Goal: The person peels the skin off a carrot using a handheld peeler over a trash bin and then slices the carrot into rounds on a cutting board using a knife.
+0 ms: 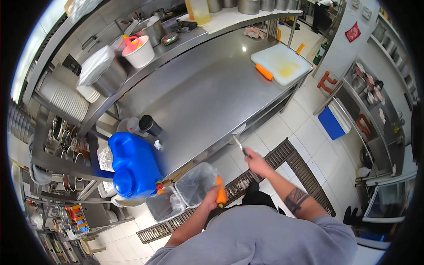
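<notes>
My left hand [211, 197] holds an orange carrot [220, 192] beside a bin lined with clear plastic [195, 184]. The carrot's stem end points towards my body. In my right hand [256, 162] is the dark handle of a narrow, light-coloured tool [238, 143], a peeler or a knife; I cannot tell which. The tool points away from me, near the front edge of the steel table, apart from the carrot. A second carrot [264, 72] lies against the near left edge of a white cutting board [282, 63] at the table's far right end.
A blue plastic water container [134, 165] stands at the left end of the steel worktable [198, 96], near a black cup [150, 125]. A second lined bin [165, 205] adjoins the first. A shelf with stacked plates [64, 96] and a white tub [139, 53] runs behind. Floor grating [241, 182] lies below me.
</notes>
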The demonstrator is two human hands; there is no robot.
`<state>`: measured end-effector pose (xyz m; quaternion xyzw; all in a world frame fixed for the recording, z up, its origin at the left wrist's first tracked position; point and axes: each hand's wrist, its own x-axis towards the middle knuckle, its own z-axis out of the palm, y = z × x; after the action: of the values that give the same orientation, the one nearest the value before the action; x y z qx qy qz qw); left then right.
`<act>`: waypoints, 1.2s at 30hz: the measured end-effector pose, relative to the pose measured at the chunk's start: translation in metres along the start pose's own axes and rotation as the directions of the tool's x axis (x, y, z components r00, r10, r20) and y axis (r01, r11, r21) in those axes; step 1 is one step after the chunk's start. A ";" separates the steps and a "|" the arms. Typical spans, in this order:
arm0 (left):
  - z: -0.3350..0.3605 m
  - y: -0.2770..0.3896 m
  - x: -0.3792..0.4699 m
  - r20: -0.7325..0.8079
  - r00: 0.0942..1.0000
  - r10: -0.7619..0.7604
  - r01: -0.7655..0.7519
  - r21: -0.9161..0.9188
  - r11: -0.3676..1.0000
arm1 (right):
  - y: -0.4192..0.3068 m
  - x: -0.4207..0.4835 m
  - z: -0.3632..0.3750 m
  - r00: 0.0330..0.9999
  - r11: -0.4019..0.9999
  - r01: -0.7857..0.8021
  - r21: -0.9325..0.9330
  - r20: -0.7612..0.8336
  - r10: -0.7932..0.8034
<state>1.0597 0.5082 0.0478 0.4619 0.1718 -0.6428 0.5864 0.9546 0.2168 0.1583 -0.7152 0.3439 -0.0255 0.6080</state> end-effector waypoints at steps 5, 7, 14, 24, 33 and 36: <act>0.100 0.003 0.004 -0.029 0.994 0.105 -0.107 -0.060 0.992 | -0.195 0.109 -0.111 0.785 0.785 0.520 -0.337 -0.174 -0.595; 0.139 0.012 0.005 -0.024 0.989 0.144 -0.145 -0.018 0.989 | -0.266 0.151 -0.158 0.576 0.620 0.617 -0.485 -0.259 -0.775; 0.194 0.055 0.029 -0.083 0.966 0.245 -0.246 -0.001 0.969 | -0.431 0.276 -0.220 0.403 0.397 0.494 -0.773 -0.201 -0.893; 0.356 0.205 0.190 0.235 0.946 0.224 -0.183 -0.185 0.966 | -0.331 0.263 -0.305 0.229 0.201 0.819 -0.537 -0.015 -0.973; 0.600 0.372 0.328 0.412 0.709 0.572 -0.544 -0.196 0.816 | -0.005 0.237 -0.529 0.777 0.947 0.145 -0.285 -0.560 -0.288; 0.631 0.390 0.398 0.324 0.757 0.568 -0.506 -0.258 0.823 | 0.058 0.241 -0.578 0.822 0.993 -0.004 -0.118 -0.566 -0.063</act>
<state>1.2134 -0.3086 0.1814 0.3083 -0.0384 -0.5097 0.8023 0.8489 -0.4027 0.1648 -0.7137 0.4990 -0.2271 0.4359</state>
